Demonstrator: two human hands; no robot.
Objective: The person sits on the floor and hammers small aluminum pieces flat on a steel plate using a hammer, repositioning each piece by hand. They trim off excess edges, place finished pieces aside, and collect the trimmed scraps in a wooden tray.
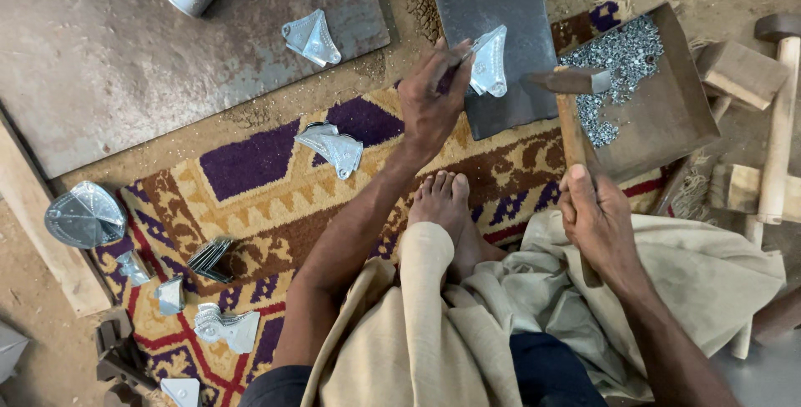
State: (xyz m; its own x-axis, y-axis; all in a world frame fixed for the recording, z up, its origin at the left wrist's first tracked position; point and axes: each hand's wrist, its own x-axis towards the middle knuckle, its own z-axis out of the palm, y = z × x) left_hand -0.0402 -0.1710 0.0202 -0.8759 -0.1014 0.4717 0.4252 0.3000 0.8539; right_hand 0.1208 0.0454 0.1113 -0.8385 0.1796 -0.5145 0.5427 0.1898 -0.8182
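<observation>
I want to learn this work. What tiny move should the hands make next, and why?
Probably bring the hammer down on the punch. The left hand pinches a thin punch against the shiny metal piece lying on the dark iron block. The right hand has its grip on the hammer handle, with the head poised beside the piece, so a light tap looks due.
</observation>
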